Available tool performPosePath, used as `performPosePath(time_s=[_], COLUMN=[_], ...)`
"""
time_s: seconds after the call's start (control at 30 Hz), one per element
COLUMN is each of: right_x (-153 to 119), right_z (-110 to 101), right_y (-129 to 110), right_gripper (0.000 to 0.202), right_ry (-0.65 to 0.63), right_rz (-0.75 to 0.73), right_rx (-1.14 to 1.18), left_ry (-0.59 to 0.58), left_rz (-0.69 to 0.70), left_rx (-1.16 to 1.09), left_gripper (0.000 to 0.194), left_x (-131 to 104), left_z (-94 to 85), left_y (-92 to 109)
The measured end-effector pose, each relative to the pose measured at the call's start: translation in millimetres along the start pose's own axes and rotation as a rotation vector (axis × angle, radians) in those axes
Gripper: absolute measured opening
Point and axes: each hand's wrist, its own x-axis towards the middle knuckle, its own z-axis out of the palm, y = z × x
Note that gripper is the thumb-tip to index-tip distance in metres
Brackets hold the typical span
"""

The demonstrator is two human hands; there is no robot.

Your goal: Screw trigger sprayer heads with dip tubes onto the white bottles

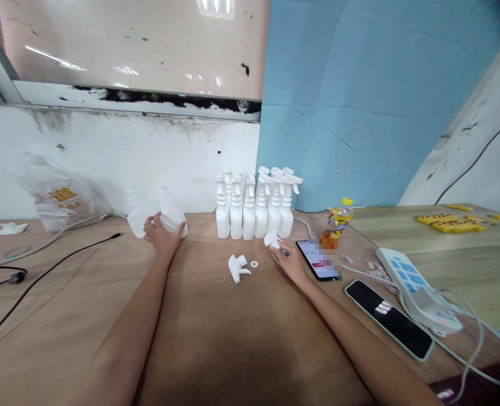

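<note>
My left hand [162, 235] is closed around the lower part of a white plastic bottle [172, 207] without a sprayer, which tilts slightly. Beside it on the left stands another such bottle [135, 217]. In my right hand [291, 260] is a white trigger sprayer head [271, 239], pinched between the fingers and raised a little over the table. Between my hands, a second trigger sprayer head [235, 268] lies on the wood, with a small white ring [254, 264] close to its right. Behind them, several white spray bottles [248, 221] with sprayers fitted stand upright in a tight group.
Right of my right hand lie a lit phone [311, 256], a dark phone [387, 318] and a power strip [406, 276] with cables. A drink bottle [341, 217] stands behind them. At the left are a plastic bag [59, 197] and a black cable [63, 270].
</note>
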Motion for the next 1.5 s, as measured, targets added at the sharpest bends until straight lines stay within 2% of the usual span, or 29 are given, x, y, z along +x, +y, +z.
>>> performPosePath(time_s=[0.33, 0.5, 0.6, 0.7, 0.8, 0.87, 0.93, 1.03, 1.2, 1.33, 1.5], right_x=[-1, -3, -1, -1, -4, -9, -13, -20, -24, -25, -30], right_z=[-7, -5, -4, -3, -3, 0, 5, 18, 35, 36, 34], right_y=[-8, -11, -8, -7, -13, -18, -23, -25, -22, -21, -27], right_gripper=[0.028, 0.028, 0.032, 0.036, 0.037, 0.035, 0.032, 0.029, 0.028, 0.029, 0.031], right_ry=[-0.026, -0.002, 0.037, 0.113, 0.18, 0.169, 0.134, 0.104, 0.058, 0.059, 0.003], right_rz=[-0.043, -0.146, -0.178, -0.164, -0.145, -0.175, -0.232, -0.32, -0.402, -0.483, -0.539], right_rx=[-0.334, -0.274, -0.144, 0.028, 0.157, 0.167, 0.109, -0.006, -0.014, -0.019, 0.008], left_ry=[-0.015, -0.058, -0.193, -0.394, -0.595, -0.711, -0.791, -0.822, -0.759, -0.72, -0.762], left_rz=[0.003, 0.107, 0.27, 0.496, 0.716, 0.826, 0.867, 0.797, 0.549, 0.317, -0.015], left_rx=[-0.053, -0.157, -0.231, -0.31, -0.37, -0.399, -0.427, -0.466, -0.546, -0.692, -0.934], left_gripper=[0.088, 0.063, 0.049, 0.039, 0.038, 0.038, 0.037, 0.033, 0.026, 0.018, 0.023], left_x=[-1, -21, -45, -76, -104, -116, -122, -122, -118, -128, -159], left_z=[-5.4, -13.8, -22.3, -37.1, -53.8, -61.4, -63.8, -57.9, -46.3, -56.2, -73.3], left_y=[4, 20, 39, 64, 88, 100, 105, 103, 93, 103, 127])
